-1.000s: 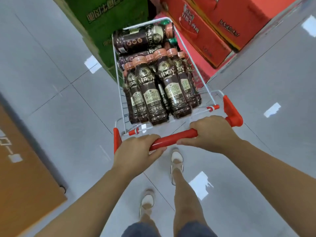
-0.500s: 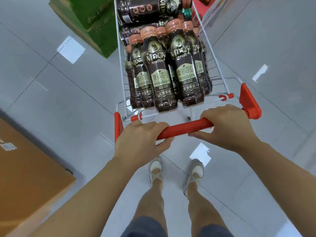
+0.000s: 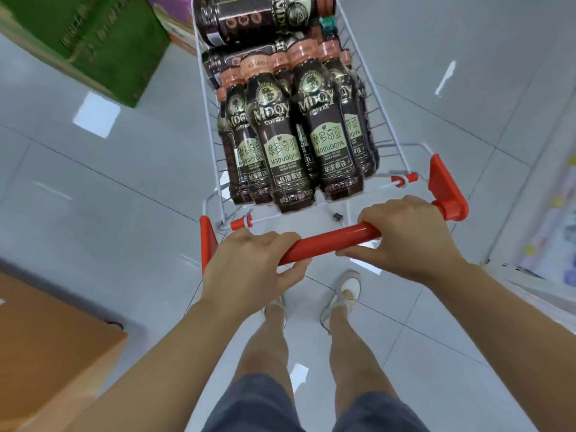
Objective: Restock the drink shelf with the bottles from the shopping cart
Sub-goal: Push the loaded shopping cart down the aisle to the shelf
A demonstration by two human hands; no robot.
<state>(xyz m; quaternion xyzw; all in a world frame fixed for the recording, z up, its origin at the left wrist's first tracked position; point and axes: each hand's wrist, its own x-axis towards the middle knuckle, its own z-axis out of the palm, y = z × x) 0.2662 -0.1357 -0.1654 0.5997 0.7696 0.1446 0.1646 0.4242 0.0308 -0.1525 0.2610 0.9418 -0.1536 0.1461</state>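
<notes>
A small white wire shopping cart stands in front of me on the grey tiled floor. It holds several dark brown coffee bottles with pink caps and green labels, upright, and one more bottle lying across the top. My left hand and my right hand both grip the cart's red handle bar. A blurred shelf edge shows at the far right.
A green carton sits at the upper left beside the cart. An orange-brown box lies at the lower left on the floor. My legs and light shoes are under the handle. Open floor stretches to the right.
The cart has rolled on past the red cartons, which have left the view. The green carton slid up and left. A shelf edge came into view at the right. Both hands stay on the handle.
</notes>
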